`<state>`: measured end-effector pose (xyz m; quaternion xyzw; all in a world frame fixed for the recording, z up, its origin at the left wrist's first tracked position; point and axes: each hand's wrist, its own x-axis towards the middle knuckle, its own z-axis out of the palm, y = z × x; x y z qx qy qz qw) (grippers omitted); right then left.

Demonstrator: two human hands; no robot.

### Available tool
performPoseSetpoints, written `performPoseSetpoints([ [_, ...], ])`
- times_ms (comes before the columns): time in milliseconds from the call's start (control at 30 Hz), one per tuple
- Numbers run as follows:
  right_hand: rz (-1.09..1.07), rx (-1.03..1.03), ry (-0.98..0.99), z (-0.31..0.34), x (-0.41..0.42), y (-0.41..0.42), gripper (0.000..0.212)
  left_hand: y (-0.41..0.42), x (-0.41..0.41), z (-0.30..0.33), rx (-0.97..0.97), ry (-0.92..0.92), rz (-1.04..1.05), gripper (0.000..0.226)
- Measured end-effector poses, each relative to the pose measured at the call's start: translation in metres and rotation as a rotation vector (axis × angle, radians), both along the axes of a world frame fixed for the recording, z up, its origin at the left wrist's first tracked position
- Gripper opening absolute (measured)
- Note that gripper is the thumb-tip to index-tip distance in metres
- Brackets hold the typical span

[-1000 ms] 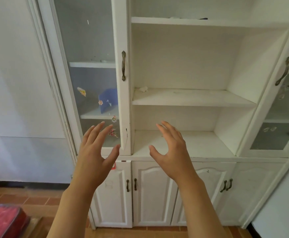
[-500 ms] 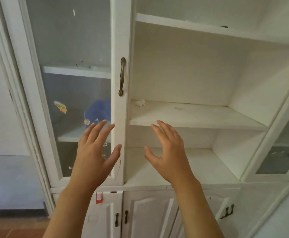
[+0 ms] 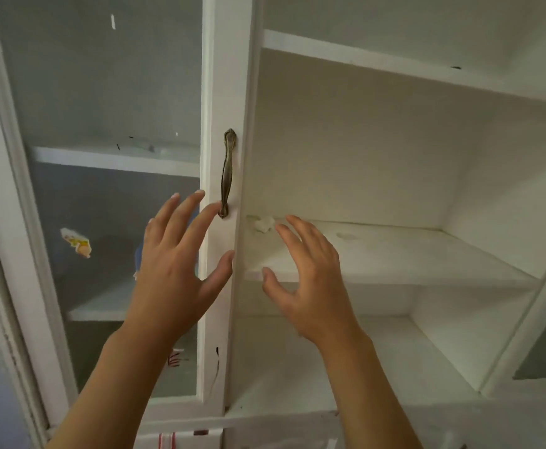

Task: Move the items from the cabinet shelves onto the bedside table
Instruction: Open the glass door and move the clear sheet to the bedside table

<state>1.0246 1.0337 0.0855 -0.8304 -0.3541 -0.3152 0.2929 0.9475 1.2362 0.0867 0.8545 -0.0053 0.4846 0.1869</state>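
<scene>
I face a white cabinet with its right section standing open. A small crumpled white lump [image 3: 264, 223] lies at the back left corner of the middle shelf [image 3: 411, 254]. My right hand [image 3: 310, 280] is raised with fingers spread, its fingertips just right of the lump and not touching it. My left hand [image 3: 177, 270] is also spread and empty, in front of the shut glass door [image 3: 103, 222], fingertips close to the bronze door handle [image 3: 227, 173]. A blue item [image 3: 138, 257] behind the glass is mostly hidden by my left hand.
The upper shelf [image 3: 394, 63] and the lower shelf [image 3: 362, 361] of the open section are bare apart from small specks. Torn stickers [image 3: 76, 243] cling to the glass. The open right door's frame [image 3: 543, 286] slants along the right edge.
The view has come closer to the cabinet and tilted upward. Both hands have risen from the lower shelf's level to the middle shelf, the right hand nearing the white lump.
</scene>
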Motion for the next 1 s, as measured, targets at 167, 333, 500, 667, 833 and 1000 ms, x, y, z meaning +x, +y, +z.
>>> performPoseSetpoints([
  [167,0.117,0.018,-0.099,0.025,0.043,0.022,0.068,0.008,0.032,0.024,0.083,-0.122,0.058,0.075],
  [333,0.263,0.065,-0.174,0.053,0.077,0.043,0.07,0.012,0.06,0.048,0.17,-0.192,0.12,0.078],
  [500,0.382,0.098,-0.262,0.072,0.105,0.06,0.069,0.015,0.082,0.058,0.234,-0.219,0.184,0.078],
  [667,0.469,0.108,-0.307,0.077,0.126,0.071,0.066,0.022,0.09,0.057,0.283,-0.231,0.26,0.073],
  [833,0.507,0.132,-0.387,0.08,0.15,0.081,0.066,0.035,0.097,0.056,0.348,-0.267,0.291,0.071],
  [1000,0.532,0.136,-0.468,0.076,0.169,0.091,0.067,0.038,0.101,0.055,0.386,-0.3,0.334,0.069],
])
